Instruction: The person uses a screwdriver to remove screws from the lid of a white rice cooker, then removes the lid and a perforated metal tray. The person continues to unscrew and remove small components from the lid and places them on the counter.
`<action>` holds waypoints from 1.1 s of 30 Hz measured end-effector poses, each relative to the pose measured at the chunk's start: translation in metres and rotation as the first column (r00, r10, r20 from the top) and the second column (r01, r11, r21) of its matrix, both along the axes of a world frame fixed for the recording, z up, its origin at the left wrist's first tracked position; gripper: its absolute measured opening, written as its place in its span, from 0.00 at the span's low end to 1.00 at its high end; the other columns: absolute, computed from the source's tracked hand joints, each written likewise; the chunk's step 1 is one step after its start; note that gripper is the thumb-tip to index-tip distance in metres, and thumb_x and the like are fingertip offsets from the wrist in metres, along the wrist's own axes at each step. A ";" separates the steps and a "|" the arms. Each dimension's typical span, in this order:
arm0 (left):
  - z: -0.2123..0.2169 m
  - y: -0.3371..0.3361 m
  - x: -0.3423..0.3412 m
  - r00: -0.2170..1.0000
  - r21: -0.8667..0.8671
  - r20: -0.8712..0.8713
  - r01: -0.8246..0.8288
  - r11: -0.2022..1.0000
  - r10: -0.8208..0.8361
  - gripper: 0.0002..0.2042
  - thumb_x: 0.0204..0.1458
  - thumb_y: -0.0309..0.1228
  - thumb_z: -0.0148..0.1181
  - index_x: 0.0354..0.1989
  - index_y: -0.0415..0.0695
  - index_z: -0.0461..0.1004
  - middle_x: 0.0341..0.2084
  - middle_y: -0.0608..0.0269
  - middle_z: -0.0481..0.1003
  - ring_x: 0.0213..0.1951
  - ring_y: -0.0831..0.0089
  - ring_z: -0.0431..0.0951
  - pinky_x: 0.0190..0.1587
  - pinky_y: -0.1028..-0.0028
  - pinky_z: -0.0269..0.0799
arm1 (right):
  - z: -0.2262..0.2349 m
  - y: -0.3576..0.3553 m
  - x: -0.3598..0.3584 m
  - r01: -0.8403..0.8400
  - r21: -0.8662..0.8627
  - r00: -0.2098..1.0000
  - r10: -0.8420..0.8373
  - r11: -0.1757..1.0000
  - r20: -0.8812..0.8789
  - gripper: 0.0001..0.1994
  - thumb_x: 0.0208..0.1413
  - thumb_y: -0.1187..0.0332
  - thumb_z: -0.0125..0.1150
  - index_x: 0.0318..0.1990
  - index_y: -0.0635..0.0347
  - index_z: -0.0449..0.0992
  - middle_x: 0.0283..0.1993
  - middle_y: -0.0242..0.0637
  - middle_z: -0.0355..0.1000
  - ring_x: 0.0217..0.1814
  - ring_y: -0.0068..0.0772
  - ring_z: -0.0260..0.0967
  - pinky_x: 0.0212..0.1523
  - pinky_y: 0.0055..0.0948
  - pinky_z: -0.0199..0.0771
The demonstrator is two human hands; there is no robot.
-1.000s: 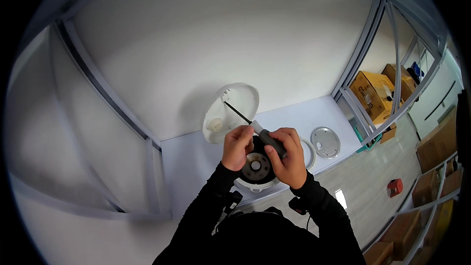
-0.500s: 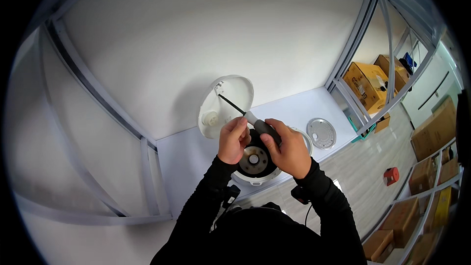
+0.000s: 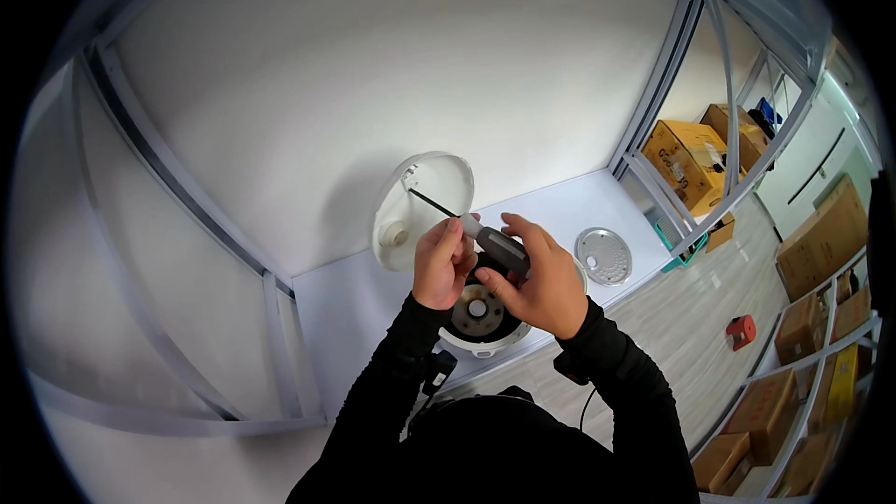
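Note:
A screwdriver (image 3: 501, 248) with a grey handle and long dark shaft lies across both my hands, its tip against the inside of a raised white rice cooker lid (image 3: 450, 189), near the top left. The fingers of my left hand (image 3: 437, 268) pinch the front of the handle, where it meets the shaft. My right hand (image 3: 549, 282) is round the back of the handle, thumb and forefinger loosely apart on either side. Beneath my hands stands the white rice cooker (image 3: 483, 351), its dark inside showing a round metal heating plate (image 3: 467, 315); my hands hide part of it.
A perforated round metal plate (image 3: 605, 258) lies on the white table (image 3: 341, 317), right of the cooker. Behind rises a pale wall, framed by grey metal posts (image 3: 653, 75). Cardboard boxes (image 3: 691, 166) fill shelves at the right, and a red object (image 3: 741, 332) sits on the floor.
My right fingers have loosened and shifted on the screwdriver handle, thumb lower and forefinger lifted. My left hand keeps its pinch. The whole view has moved slightly.

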State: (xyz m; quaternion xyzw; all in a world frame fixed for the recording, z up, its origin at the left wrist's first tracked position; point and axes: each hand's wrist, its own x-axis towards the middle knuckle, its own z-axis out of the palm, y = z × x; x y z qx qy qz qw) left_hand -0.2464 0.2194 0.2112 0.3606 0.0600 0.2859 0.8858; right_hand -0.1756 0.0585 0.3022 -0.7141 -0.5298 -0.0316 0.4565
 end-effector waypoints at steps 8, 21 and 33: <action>0.000 -0.003 0.002 1.000 -0.007 0.026 -0.016 1.000 0.016 0.18 0.68 0.39 0.58 0.52 0.33 0.75 0.20 0.77 0.59 0.20 0.85 0.56 0.25 0.80 0.54 | -0.012 -0.001 0.018 -0.096 0.067 0.986 0.086 0.993 0.142 0.20 0.55 0.71 0.72 0.54 0.64 0.75 0.46 0.50 0.78 0.43 0.52 0.79 0.43 0.39 0.80; -0.002 -0.007 0.006 0.999 -0.017 0.037 -0.023 1.000 0.024 0.18 0.69 0.42 0.55 0.52 0.37 0.75 0.22 0.76 0.62 0.24 0.84 0.60 0.26 0.80 0.55 | -0.014 -0.004 0.012 -0.064 0.040 0.996 0.066 0.997 -0.063 0.17 0.56 0.72 0.68 0.52 0.64 0.76 0.46 0.52 0.76 0.45 0.58 0.75 0.46 0.44 0.77; -0.005 -0.008 0.012 0.998 0.015 -0.032 -0.045 0.999 0.046 0.16 0.69 0.44 0.55 0.47 0.42 0.75 0.22 0.75 0.66 0.23 0.85 0.64 0.27 0.81 0.62 | -0.019 -0.004 0.009 -0.059 0.038 0.997 0.061 0.997 -0.038 0.20 0.54 0.70 0.71 0.53 0.63 0.74 0.49 0.48 0.75 0.44 0.55 0.76 0.42 0.42 0.78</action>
